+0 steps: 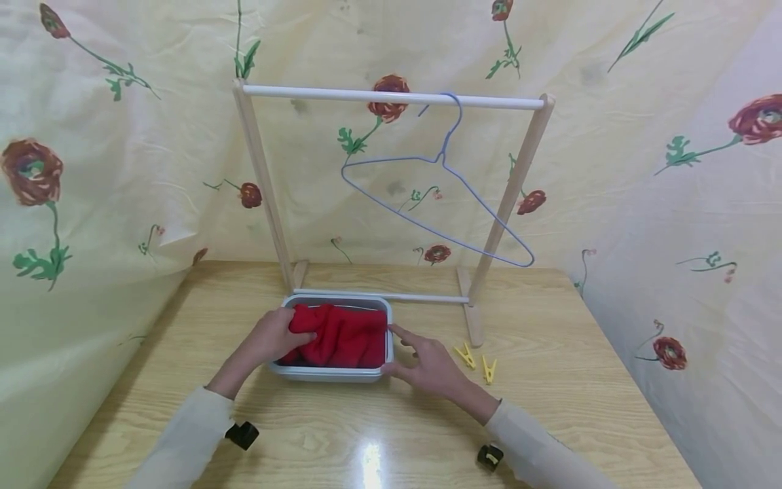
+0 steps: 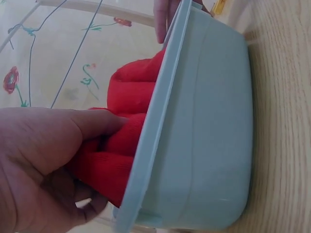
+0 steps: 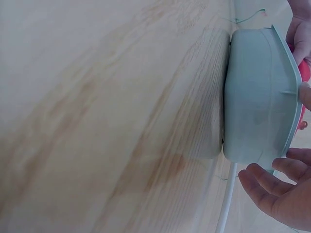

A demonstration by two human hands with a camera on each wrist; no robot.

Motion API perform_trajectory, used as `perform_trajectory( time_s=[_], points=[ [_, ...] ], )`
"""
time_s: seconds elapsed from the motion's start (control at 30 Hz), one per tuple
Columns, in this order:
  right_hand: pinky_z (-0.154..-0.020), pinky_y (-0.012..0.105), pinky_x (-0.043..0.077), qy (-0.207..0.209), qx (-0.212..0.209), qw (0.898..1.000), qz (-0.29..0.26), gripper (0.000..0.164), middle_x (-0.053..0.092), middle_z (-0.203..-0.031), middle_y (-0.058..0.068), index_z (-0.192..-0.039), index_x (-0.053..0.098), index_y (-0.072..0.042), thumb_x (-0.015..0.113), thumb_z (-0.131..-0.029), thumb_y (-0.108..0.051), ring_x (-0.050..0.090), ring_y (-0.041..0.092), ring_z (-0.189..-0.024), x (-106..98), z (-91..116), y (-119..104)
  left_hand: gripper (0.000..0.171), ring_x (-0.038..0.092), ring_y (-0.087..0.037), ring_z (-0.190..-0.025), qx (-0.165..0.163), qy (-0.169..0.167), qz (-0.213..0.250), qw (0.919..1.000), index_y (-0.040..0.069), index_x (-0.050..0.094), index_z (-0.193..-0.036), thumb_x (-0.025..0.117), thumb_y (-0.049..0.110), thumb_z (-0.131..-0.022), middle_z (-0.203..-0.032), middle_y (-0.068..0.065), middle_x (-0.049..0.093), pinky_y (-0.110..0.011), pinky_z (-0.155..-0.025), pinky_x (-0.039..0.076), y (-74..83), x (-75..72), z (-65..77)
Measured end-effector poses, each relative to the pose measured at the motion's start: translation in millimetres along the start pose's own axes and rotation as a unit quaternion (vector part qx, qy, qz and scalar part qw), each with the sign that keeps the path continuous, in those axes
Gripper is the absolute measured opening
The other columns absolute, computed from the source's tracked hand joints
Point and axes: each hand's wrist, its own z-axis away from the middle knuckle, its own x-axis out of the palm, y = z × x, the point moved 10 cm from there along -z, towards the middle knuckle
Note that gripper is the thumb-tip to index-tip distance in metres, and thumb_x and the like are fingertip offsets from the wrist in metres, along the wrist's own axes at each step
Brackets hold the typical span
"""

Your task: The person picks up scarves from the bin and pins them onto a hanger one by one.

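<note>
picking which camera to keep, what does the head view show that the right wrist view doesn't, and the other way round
Only the head view shows the two yellow pegs, the rack's top bar, the whole hanger and both sleeves.

Only the right wrist view shows the bin side-on, its outer wall at full height.

Both show the bin, some red cloth, the left hand, the right hand and the table.

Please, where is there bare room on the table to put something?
Bare table lies in front of the bin, between the sleeves; left of the bin, toward the floral backdrop; and right of the yellow clothespins. It is crowded at the bin: the left hand grips red cloth inside, the right hand touches its right end.
</note>
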Motion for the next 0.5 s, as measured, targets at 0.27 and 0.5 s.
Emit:
perform_trajectory(
  time_s=[0.27,0.5],
  points=[
    [-0.090,0.044,0.059,-0.004,0.003,1.000,-0.004,0.080,0.064,-0.139,0.011,-0.156,0.045,-0.023,0.072,-0.089,-0.059,0.066,0.029,-0.121,0,0,0,0.025,0.060,-0.015,-0.067,0.017,0.029,0.043,0.9985,0.004,0.067,-0.104,0.078,0.022,-0.091,-0.081,-0.001,0.068,-0.029,-0.061,0.052,-0.4,-9.7,3.5],
    [-0.088,0.045,0.059,0.007,-0.003,1.000,-0.002,0.081,0.066,-0.135,0.013,-0.155,0.046,-0.023,0.071,-0.088,-0.062,0.069,0.028,-0.116,-1,0,0,0.029,0.067,-0.019,-0.079,0.027,0.069,0.083,0.9938,0.004,0.069,-0.111,0.078,0.024,-0.091,-0.095,-0.007,0.073,-0.030,-0.071,0.058,6.7,-28.6,8.3]
  ],
)
